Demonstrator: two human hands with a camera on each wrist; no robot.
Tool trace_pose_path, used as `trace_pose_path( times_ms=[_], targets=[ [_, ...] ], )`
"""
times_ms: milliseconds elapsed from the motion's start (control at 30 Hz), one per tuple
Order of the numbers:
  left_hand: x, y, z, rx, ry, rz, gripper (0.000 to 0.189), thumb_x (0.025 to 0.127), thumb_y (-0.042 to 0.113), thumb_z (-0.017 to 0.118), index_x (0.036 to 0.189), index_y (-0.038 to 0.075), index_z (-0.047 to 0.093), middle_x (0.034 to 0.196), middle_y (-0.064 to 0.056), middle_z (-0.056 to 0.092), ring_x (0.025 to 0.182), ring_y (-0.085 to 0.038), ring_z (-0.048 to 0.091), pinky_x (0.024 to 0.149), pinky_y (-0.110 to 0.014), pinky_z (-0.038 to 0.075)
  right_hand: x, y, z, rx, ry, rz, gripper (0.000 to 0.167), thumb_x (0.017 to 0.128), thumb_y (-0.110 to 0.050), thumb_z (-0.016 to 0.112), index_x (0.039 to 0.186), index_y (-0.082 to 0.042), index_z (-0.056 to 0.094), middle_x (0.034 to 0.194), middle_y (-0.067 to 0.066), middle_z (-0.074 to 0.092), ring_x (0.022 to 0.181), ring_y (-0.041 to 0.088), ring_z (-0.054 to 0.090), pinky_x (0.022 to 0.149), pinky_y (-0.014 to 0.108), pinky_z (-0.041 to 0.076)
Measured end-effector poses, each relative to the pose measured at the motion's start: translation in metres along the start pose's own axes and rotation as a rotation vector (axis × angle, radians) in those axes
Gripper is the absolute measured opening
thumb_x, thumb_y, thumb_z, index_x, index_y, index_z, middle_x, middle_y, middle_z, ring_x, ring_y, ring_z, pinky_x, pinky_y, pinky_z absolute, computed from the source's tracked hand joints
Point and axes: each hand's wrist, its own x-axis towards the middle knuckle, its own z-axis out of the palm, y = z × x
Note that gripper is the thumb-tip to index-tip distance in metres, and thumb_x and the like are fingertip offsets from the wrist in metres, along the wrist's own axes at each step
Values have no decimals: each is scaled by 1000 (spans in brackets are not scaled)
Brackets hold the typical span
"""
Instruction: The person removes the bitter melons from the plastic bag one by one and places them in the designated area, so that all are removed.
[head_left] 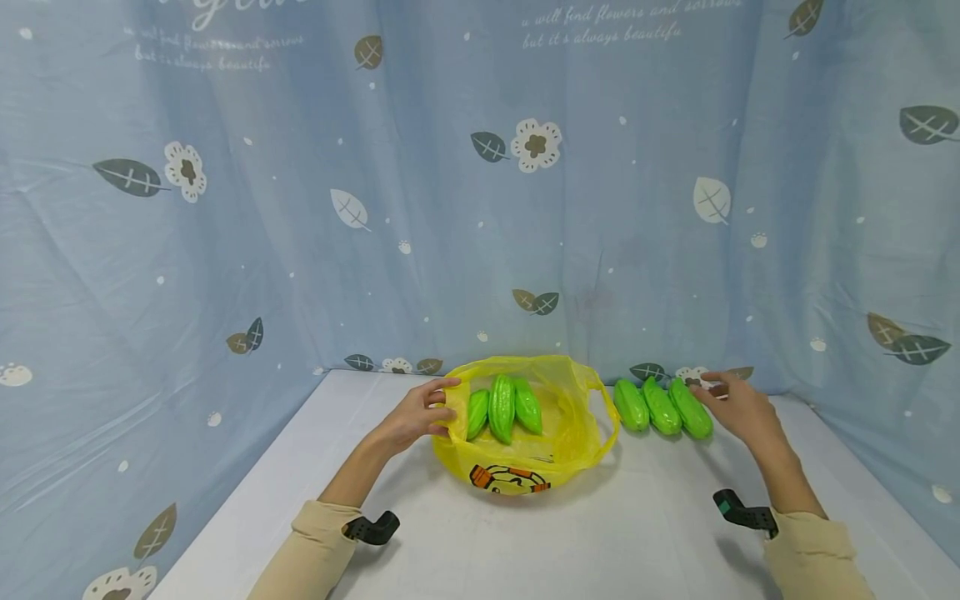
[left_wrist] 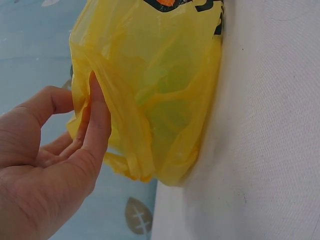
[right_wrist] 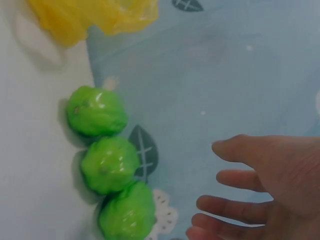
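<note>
A yellow plastic bag (head_left: 457, 460) with an orange and black print lies mouth up on the table. My left hand (head_left: 411, 421) pinches its left edge between thumb and fingers (left_wrist: 100, 117). Through the wide mouth three glossy green bitter melons (head_left: 501, 408), ridged and toy-like, show against the yellow film. Three more bitter melons (head_left: 662, 408) lie side by side to the right of the bag. Close over the rightmost bitter melon (head_left: 691, 410), my right hand (head_left: 742, 408) has its fingers spread and holds nothing. The right wrist view shows a gap between these fingers and the bitter melons (right_wrist: 110, 165).
The white table (head_left: 600, 542) ends at a blue curtain (head_left: 435, 250) printed with leaves and flowers, which rises behind and on both sides. A looped bag handle (head_left: 611, 421) sticks out toward the bitter melons on the right. Black wrist mounts (head_left: 372, 528) sit at both sleeves.
</note>
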Motion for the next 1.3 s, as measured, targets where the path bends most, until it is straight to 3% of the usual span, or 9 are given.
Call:
trace_pose_path(
  times_ms=[600, 1300],
  targets=[
    [1, 0, 0, 3, 1, -4, 65, 90, 5, 65, 148, 18, 41, 143, -19, 49, 110, -25, 63, 83, -42, 61, -10, -38, -20, 1, -4, -111, 61, 99, -45, 52, 136, 3, 51, 121, 32, 62, 107, 50, 60, 72, 56, 54],
    [1, -1, 2, 0, -14, 8, 64, 90, 5, 64, 149, 15, 39, 141, -21, 50, 111, -25, 63, 85, -42, 60, -20, -75, -20, -61, -36, -136, 61, 97, -50, 54, 132, 0, 56, 119, 29, 65, 105, 46, 63, 74, 56, 53]
  ],
)
